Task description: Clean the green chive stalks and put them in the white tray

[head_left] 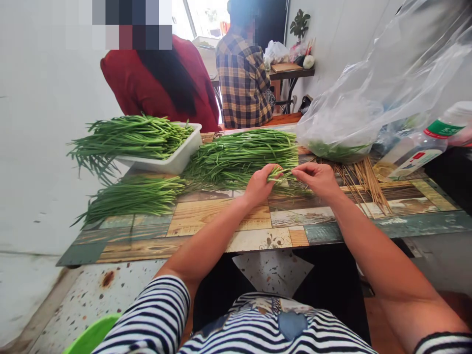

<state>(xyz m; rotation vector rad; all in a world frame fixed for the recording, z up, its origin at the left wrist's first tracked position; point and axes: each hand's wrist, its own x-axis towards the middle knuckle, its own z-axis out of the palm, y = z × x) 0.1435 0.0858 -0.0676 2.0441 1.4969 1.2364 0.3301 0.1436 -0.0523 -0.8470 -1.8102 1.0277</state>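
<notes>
My left hand is closed around a small bunch of garlic chives, whose pale stem ends point right. At those ends my right hand is pinched, thumb against fingers; whatever lies between its fingertips is too small to make out. Just behind my hands a large heap of garlic chives spreads over the table. More chives overhang a white tray on the left, and a flat bundle of chives lies in front of it. Thin wooden skewers are scattered right of my right hand.
On the right, a clear plastic bag holds some greens, beside a plastic bottle leaning over. Two people sit beyond the patchwork-patterned table, one in a red top, one in a plaid shirt. A green basin stands on the floor.
</notes>
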